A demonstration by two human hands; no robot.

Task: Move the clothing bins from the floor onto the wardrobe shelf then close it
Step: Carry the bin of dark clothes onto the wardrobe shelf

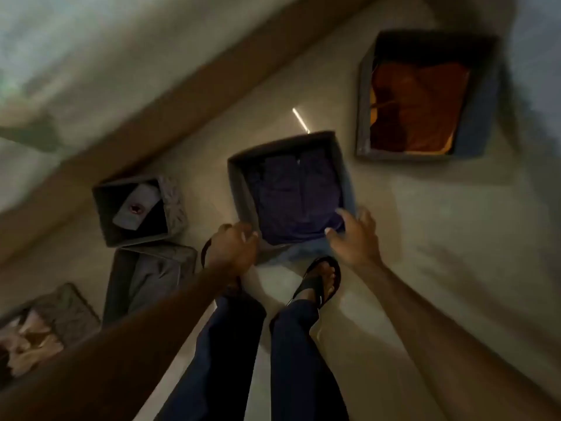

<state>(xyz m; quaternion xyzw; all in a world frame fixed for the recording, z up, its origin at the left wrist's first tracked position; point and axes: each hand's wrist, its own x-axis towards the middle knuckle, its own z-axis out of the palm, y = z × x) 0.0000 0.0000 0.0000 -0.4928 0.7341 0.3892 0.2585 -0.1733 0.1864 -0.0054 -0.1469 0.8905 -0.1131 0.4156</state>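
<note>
Stooping to blue bin of purple clothing point(347, 180), centre floor point(425, 238): left grip point(233, 247) curled over its 7 o'clock corner, right grip point(355, 235) spread at 5 o'clock. Waiting unshelved: orange-filled bin point(476, 117) at 1 o'clock, grey bins point(174, 202) at 9. Seemingly barely begun.

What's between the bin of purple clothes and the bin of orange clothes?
Only bare floor separates the purple bin from the orange bin, seen in the head view.

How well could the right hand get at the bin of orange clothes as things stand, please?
Probably not without a step. The right hand is at the near rim of the bin of purple clothes, and the bin of orange clothes sits well beyond it. Only bare floor lies between.
</note>
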